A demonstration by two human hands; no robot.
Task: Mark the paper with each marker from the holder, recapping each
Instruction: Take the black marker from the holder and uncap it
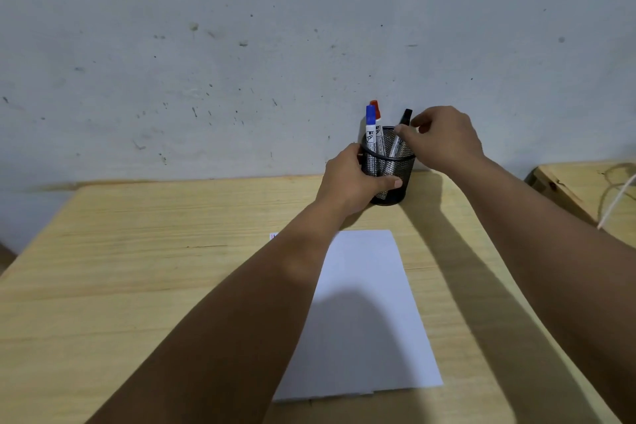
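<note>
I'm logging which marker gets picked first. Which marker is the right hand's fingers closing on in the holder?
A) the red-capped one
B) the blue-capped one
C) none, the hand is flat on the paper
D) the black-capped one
D: the right hand has its fingertips at the black-capped marker, which leans to the right in the mesh holder, while the left hand grips the holder's side.

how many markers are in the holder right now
3, all standing in the mesh holder: the blue-capped marker at left, red-capped marker behind it, black-capped marker at right. None appear hidden.
</note>
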